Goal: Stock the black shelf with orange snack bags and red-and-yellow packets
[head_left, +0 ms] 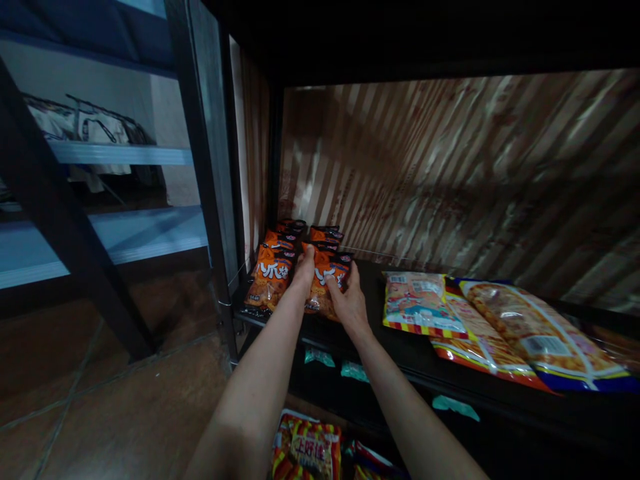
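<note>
Both my hands are on an orange and black snack bag (325, 283) standing at the left part of a dark shelf (373, 320). My left hand (304, 268) grips its left edge, thumb near the top. My right hand (349, 300) holds the right side, with the thumb across the printed front. Directly left of it stands a row of matching orange snack bags (270, 277), one behind another. More of the same orange bags (325, 235) show behind the held one.
Further right on the shelf lie a pink and yellow snack bag (420, 303) and larger snack bags (540, 327). Below are green packets (356, 371) and a lower level with red-yellow bags (315, 447). A dark upright post (215, 167) and blue shelving (125, 155) border the left side.
</note>
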The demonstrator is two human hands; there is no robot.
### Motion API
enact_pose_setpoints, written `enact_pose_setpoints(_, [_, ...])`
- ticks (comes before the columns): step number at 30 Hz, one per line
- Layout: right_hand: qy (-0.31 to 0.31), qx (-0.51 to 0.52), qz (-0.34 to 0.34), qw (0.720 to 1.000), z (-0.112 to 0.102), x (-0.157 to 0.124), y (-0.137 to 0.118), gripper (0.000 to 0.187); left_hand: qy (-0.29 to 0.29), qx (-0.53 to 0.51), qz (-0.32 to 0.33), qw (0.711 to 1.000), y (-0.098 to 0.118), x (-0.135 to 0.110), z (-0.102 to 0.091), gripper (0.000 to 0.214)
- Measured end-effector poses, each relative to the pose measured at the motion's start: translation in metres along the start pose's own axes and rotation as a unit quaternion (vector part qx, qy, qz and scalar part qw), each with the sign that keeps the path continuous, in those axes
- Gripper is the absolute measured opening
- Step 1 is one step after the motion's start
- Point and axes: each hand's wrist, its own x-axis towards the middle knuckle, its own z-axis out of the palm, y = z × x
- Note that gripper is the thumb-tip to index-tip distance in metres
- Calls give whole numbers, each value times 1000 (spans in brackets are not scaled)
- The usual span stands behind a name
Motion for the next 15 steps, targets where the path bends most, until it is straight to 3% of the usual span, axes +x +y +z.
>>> enact_pose_setpoints(6, [-62, -9, 30, 998, -1, 3, 2, 83, 3, 28, 9, 1000, -6, 4, -4, 66])
enact_pose_setpoints(9, [-52, -18, 43, 998, 1, 1, 0, 82, 1, 43, 17, 999, -8, 7, -5, 63])
enact_pose_setpoints(15, [-68, -16, -1, 998, 3, 0, -9, 78, 3, 61, 17, 998, -7, 11, -7, 64])
